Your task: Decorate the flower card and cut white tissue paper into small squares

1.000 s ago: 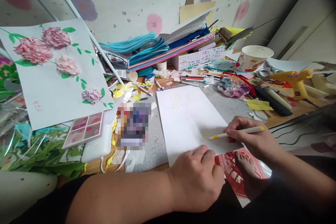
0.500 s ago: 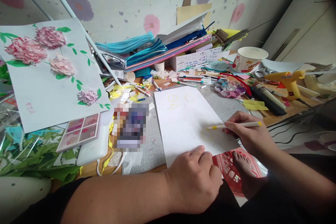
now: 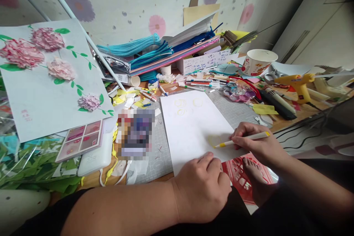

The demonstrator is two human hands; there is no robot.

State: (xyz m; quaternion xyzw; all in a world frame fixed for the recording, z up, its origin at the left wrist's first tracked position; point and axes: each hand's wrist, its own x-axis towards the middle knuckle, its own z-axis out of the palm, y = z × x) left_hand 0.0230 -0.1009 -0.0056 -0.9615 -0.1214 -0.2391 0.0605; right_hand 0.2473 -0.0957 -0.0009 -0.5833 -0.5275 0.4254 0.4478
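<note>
My right hand (image 3: 256,142) grips a white marker with a yellow tip and end (image 3: 253,138), its tip on the sheet of white paper (image 3: 190,132). Beside the tip is a faint yellow curved line (image 3: 211,140). Three small yellow round outlines (image 3: 181,104) show near the sheet's far edge. My left hand (image 3: 204,188) is curled and rests on the near edge of the paper. A tiny pale bit shows at its right side, but what those fingers hold is hidden. Under the sheet lies a grey cutting mat (image 3: 157,143).
At left a picture with pink paper flowers (image 3: 61,107) leans against a pole. A blurred-out phone (image 3: 138,132) lies beside the mat. Behind are several markers (image 3: 197,83) and blue pipe cleaners (image 3: 129,46). To the right are a paper cup (image 3: 260,62) and a yellow glue gun (image 3: 298,84).
My right hand has brought the marker tip down and slightly left on the paper, and the yellow curve there shows more clearly. The left hand stays in place; the whole view has shifted slightly.
</note>
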